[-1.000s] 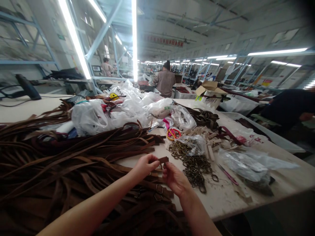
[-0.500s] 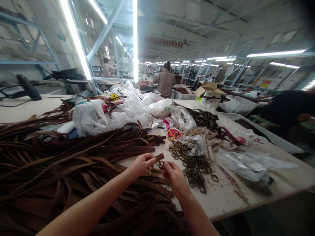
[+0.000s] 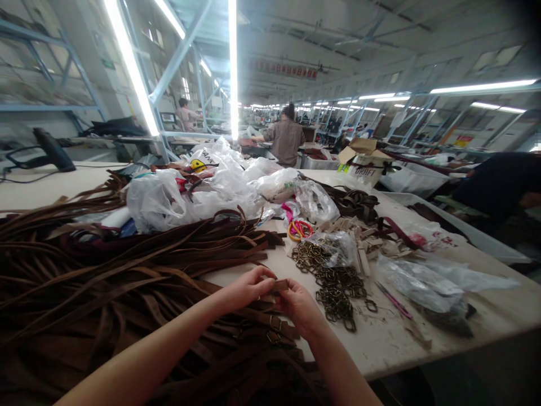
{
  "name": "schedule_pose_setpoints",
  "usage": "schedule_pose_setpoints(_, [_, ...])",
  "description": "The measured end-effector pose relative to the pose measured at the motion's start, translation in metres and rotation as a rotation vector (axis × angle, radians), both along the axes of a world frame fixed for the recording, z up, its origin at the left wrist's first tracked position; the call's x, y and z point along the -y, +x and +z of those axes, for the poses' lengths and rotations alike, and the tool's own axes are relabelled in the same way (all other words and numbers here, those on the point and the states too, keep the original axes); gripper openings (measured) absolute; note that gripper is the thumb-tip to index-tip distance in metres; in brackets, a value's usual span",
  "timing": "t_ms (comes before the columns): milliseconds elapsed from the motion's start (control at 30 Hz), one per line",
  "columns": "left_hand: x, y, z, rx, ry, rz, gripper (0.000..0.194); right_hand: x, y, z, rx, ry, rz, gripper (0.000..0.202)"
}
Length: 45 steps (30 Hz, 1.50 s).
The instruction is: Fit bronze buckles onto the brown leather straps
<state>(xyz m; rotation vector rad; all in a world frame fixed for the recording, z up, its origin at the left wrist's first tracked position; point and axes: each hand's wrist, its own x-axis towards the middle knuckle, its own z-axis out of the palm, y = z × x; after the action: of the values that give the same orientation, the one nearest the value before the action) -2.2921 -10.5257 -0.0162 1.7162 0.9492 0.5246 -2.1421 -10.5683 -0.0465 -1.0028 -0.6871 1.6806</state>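
Two hands pinch one brown leather strap end above the heap.

The left hand (image 3: 247, 288) and right hand (image 3: 298, 304) meet at the near edge of the pale, scuffed counter (image 3: 393, 344), fingers of both closed narrow on the flat tip of a leather strap (image 3: 279, 285) held just over the pile. Long, matte brown straps (image 3: 105, 270) sprawl leftward in a loose tangle, some fitted with small metal buckles (image 3: 274, 323). Just right of the hands lies a dull, bronze-toned heap of rectangular metal rings (image 3: 336, 287), partly spilling from a crinkled clear bag (image 3: 333, 248). Glossy white plastic bags (image 3: 203, 192) bunch behind.
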Motion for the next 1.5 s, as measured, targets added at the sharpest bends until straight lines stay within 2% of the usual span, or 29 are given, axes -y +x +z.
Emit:
schedule_pose_setpoints(133, [0.0,0.005,-0.008,-0.065,0.322,-0.018,0.02,-0.006,-0.003,-0.005,0.129,0.014,0.024,0.031])
schedule_pose_setpoints(200, [-0.002,0.006,-0.011,-0.034,0.417,0.032,0.014,-0.009,-0.002,-0.008,0.183,0.021,0.034,0.032])
schedule_pose_setpoints(267, [-0.003,0.005,-0.013,0.027,0.394,0.082,0.015,-0.013,-0.001,-0.014,0.228,0.032,0.042,0.032])
schedule_pose_setpoints(400, [-0.005,-0.001,-0.011,0.004,0.156,0.082,0.021,-0.022,-0.004,-0.026,0.262,0.068,0.083,0.034])
schedule_pose_setpoints(467, [-0.005,-0.006,-0.01,-0.09,0.186,0.129,0.02,-0.025,-0.009,-0.031,0.239,0.064,0.102,0.037])
schedule_pose_setpoints(633, [-0.003,-0.011,-0.011,-0.494,0.496,0.225,0.011,-0.028,-0.019,-0.037,0.184,-0.003,0.071,0.04])
schedule_pose_setpoints(767, [-0.001,-0.008,-0.012,-0.624,0.606,0.273,0.008,-0.03,-0.022,-0.042,0.21,0.048,0.075,0.035])
schedule_pose_setpoints(900, [-0.003,-0.008,-0.012,-0.677,0.586,0.193,0.009,-0.029,-0.022,-0.043,0.326,0.112,0.045,0.032])
schedule_pose_setpoints(1000, [-0.007,-0.011,-0.014,-0.521,0.403,0.127,0.013,-0.022,-0.018,-0.04,0.359,0.18,0.048,0.03])
schedule_pose_setpoints(1067, [-0.008,-0.013,-0.017,-0.374,0.334,0.122,0.025,-0.017,-0.015,-0.038,0.338,0.212,0.021,0.027])
schedule_pose_setpoints(1133, [-0.006,-0.011,-0.019,-0.32,0.399,0.1,0.035,-0.013,-0.013,-0.036,0.339,0.228,-0.038,0.026])
schedule_pose_setpoints(1267, [0.005,0.003,-0.021,-0.499,0.638,0.037,0.019,-0.007,-0.007,-0.039,0.427,0.199,-0.137,0.028])
schedule_pose_setpoints(1333, [0.01,0.011,-0.021,-0.586,0.726,0.036,0.017,-0.004,0.001,-0.042,0.51,0.161,-0.202,0.027])
schedule_pose_setpoints(1433, [0.009,0.014,-0.024,-0.625,0.759,-0.023,0.018,0.004,0.02,-0.05,0.63,0.114,-0.303,0.027])
schedule_pose_setpoints(1500, [0.0,0.006,-0.026,-0.603,0.737,-0.083,0.025,0.012,0.035,-0.055,0.721,0.113,-0.259,0.025])
